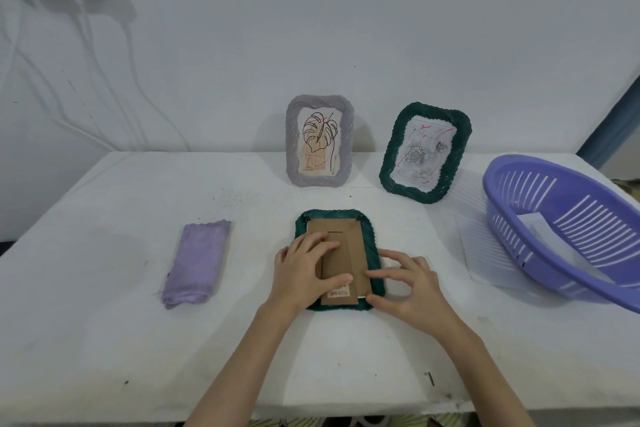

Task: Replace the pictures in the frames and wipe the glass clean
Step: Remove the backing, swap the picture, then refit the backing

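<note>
Face down at the middle of the white table (104,288), we see a dark green frame (372,255) with its cardboard backing (346,236) up. The left hand (304,271) lies flat on the backing, fingers straight and pressing. The right hand (408,283) touches the frame's right edge, fingers loosely spread, gripping nothing. A folded purple cloth (195,262) lies left; a grey frame (318,141) and another green frame (426,151) stand behind; a purple basket (554,219) sits right.
</note>
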The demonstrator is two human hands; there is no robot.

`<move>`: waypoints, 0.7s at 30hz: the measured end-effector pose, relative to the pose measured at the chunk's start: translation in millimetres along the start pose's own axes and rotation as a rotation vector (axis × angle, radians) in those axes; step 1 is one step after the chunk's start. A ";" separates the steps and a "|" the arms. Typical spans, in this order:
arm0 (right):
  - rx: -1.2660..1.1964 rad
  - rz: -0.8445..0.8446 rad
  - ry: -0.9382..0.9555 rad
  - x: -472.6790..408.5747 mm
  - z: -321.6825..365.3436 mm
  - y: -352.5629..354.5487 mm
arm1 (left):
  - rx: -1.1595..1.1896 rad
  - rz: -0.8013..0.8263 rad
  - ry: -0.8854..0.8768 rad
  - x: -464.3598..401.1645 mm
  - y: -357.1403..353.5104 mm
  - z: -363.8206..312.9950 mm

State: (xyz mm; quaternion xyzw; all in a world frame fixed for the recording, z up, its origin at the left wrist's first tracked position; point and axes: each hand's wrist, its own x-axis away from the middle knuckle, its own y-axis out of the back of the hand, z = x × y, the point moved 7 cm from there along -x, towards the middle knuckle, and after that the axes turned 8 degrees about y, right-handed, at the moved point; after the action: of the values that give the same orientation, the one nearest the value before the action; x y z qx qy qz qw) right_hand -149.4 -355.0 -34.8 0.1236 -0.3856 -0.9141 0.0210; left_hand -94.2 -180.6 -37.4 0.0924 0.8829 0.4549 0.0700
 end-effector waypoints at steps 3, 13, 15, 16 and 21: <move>0.038 -0.041 0.018 2.4 -1.6 -2.3 | -0.003 0.011 0.002 0.4 -2.2 1.4; 0.051 -0.152 -0.017 7.1 -3.8 -6.3 | -0.011 -0.010 -0.012 1.5 -3.9 3.9; 0.061 -0.173 -0.025 6.6 -3.2 -6.0 | -0.012 -0.017 -0.015 2.0 -4.7 4.1; 0.065 -0.181 -0.031 6.0 -3.1 -5.7 | -0.013 -0.020 -0.015 2.2 -4.9 4.2; 0.091 -0.170 -0.039 4.2 -1.1 -5.4 | -0.031 -0.015 -0.012 3.2 -7.5 4.5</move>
State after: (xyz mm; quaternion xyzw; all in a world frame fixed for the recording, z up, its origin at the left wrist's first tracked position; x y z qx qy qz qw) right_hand -153.0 -352.5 -40.2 0.1387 -0.4151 -0.8964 -0.0698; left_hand -97.1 -180.6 -46.2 0.0874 0.8759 0.4677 0.0798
